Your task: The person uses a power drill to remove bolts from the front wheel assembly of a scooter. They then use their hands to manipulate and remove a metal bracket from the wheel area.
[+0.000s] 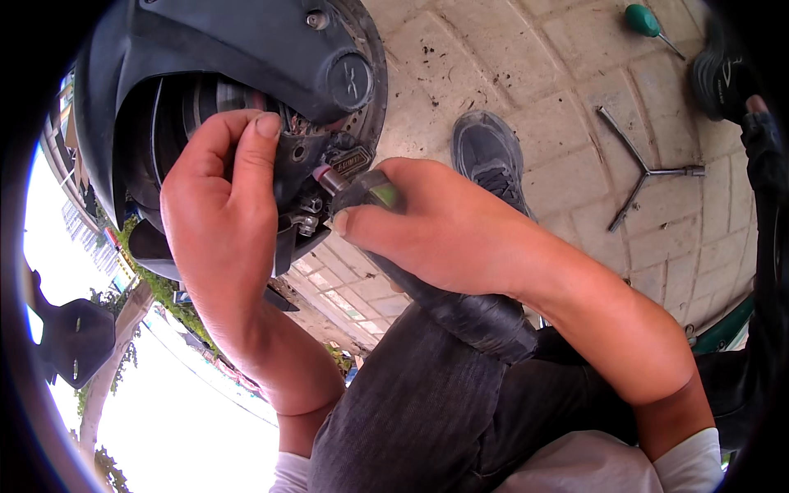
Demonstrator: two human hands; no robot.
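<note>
My right hand grips a black cordless impact wrench with a green patch on its head. The socket on its nose points at the brake caliper by the wheel of a motor scooter. My left hand is closed in a pinch, thumb against forefinger, in front of the dark bracket beside the caliper. What the pinch holds, if anything, is hidden. Metal bolts show just below the socket. The scooter's black fender covers much of the wheel.
On the tiled ground to the right lie a three-armed socket wrench and a green-handled screwdriver. A dark shoe rests beyond my right hand. Another person's shoe is at the far right. A mirror stands at the left.
</note>
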